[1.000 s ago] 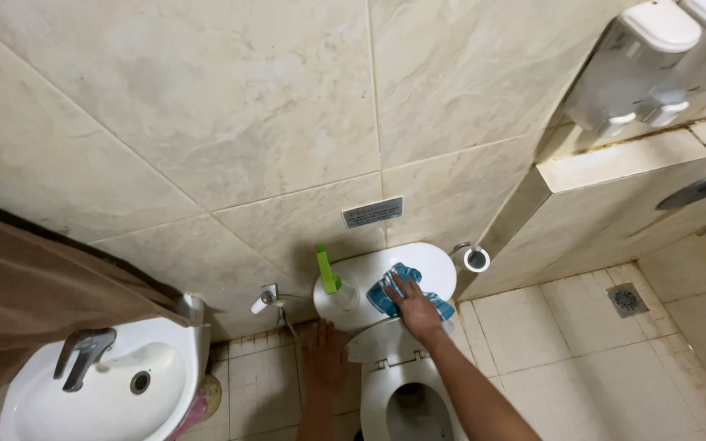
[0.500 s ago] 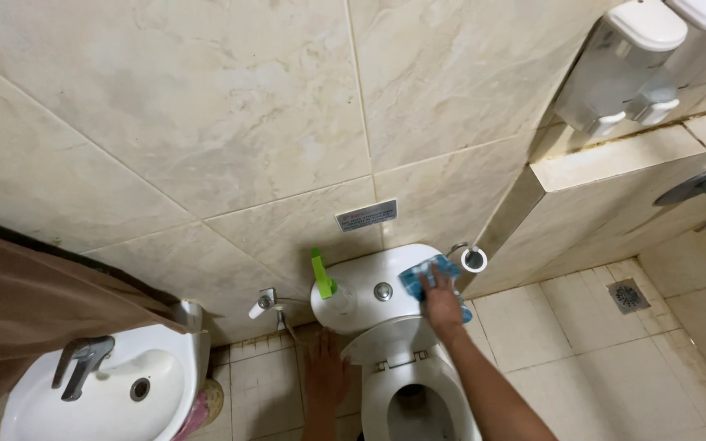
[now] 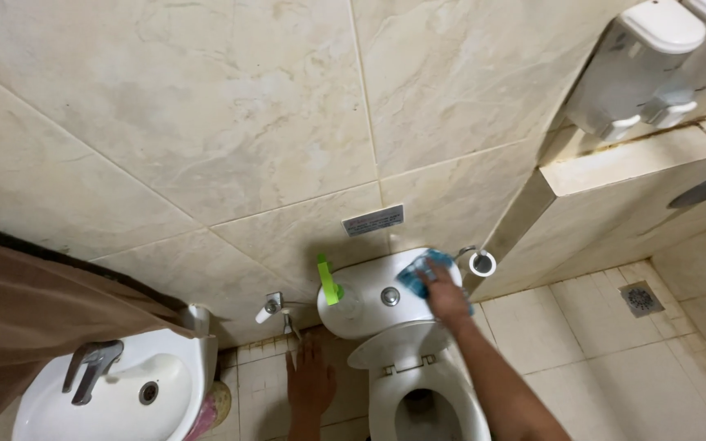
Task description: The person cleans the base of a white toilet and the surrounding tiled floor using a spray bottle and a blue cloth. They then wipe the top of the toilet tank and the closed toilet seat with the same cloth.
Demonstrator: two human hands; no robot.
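Observation:
My right hand (image 3: 444, 296) presses a blue cloth (image 3: 420, 269) onto the far right part of the white toilet tank lid (image 3: 367, 314). A round flush button (image 3: 390, 296) sits in the lid's middle. A clear spray bottle with a green nozzle (image 3: 328, 282) stands on the lid's left side. My left hand (image 3: 310, 380) hangs open with fingers spread over the floor tiles left of the toilet, holding nothing. The open toilet bowl (image 3: 422, 404) lies below the tank with its seat lid raised.
A white sink with a metal tap (image 3: 112, 392) sits at lower left under a brown cloth (image 3: 34, 314). A wall valve (image 3: 271, 306) is left of the tank, a paper roll (image 3: 481, 263) right of it. White dispensers (image 3: 647, 69), a ledge and a floor drain (image 3: 641, 298) are at right.
My right hand has slid the blue cloth from the middle of the tank lid to its far right edge. My left hand has stayed low beside the toilet.

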